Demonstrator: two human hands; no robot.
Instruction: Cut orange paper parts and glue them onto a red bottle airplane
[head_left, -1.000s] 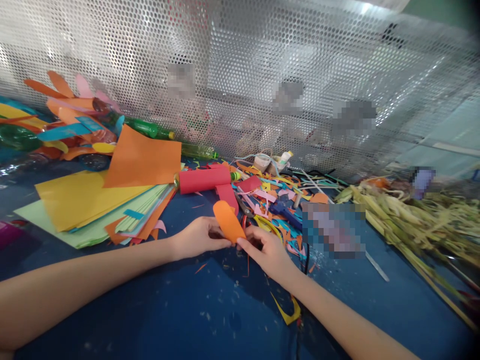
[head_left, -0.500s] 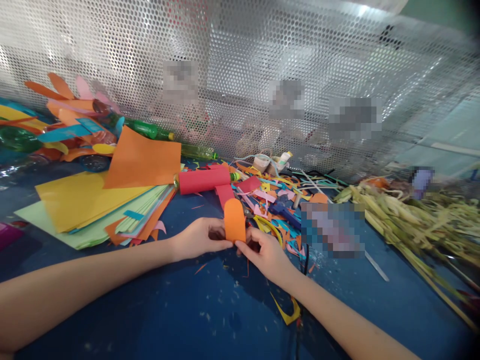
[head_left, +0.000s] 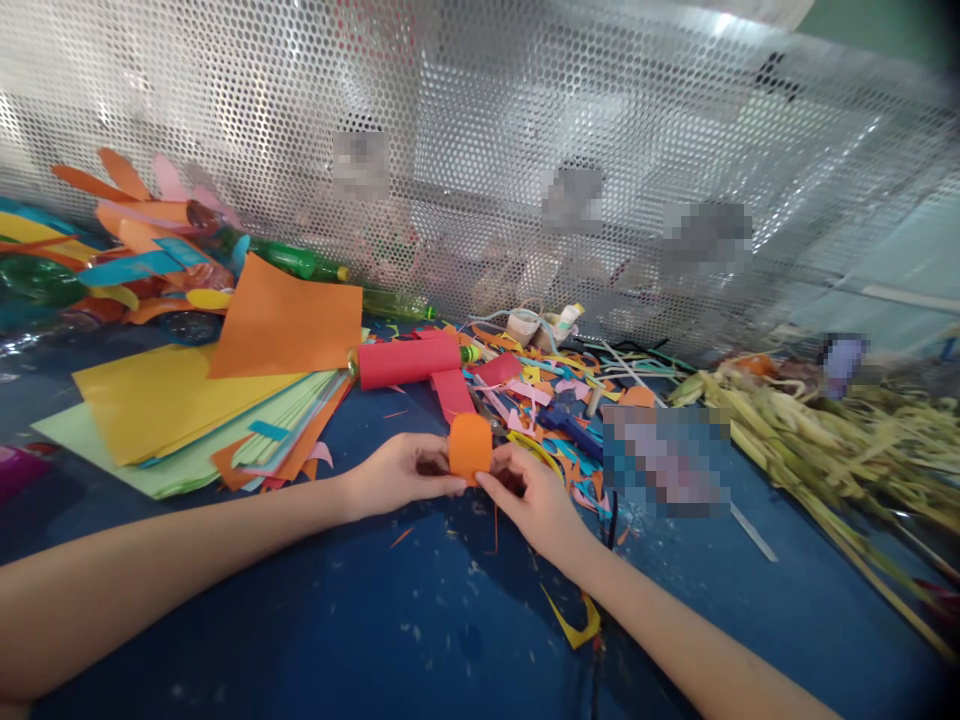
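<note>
Between my two hands is a small orange paper strip (head_left: pixel 470 452), with a rounded upper end that looks curved or bent over. My left hand (head_left: pixel 397 475) pinches its left edge between thumb and fingers. On its other side my right hand (head_left: pixel 529 495) grips the right lower corner. Both hands are just above the blue table (head_left: pixel 345 620). Just beyond them lies a bottle wrapped in red paper (head_left: pixel 409 360), with a green-yellow cap and red paper wings (head_left: pixel 451 392) sticking out from it.
Stacked coloured paper sheets (head_left: pixel 187 420) lie at left, under an orange sheet (head_left: pixel 292 320). Paper-decorated bottles (head_left: pixel 150 240) crowd the far left. Paper scraps (head_left: pixel 555 390) and a yellow-handled tool (head_left: pixel 536 450) spread behind my right hand. Dried husks (head_left: pixel 817 440) lie right. A perforated silvery screen (head_left: pixel 480 130) stands behind.
The orange strip's rounded top has come down, so the strip looks shorter and more bent. My right thumb has shifted slightly to the right; both hands otherwise stay in place.
</note>
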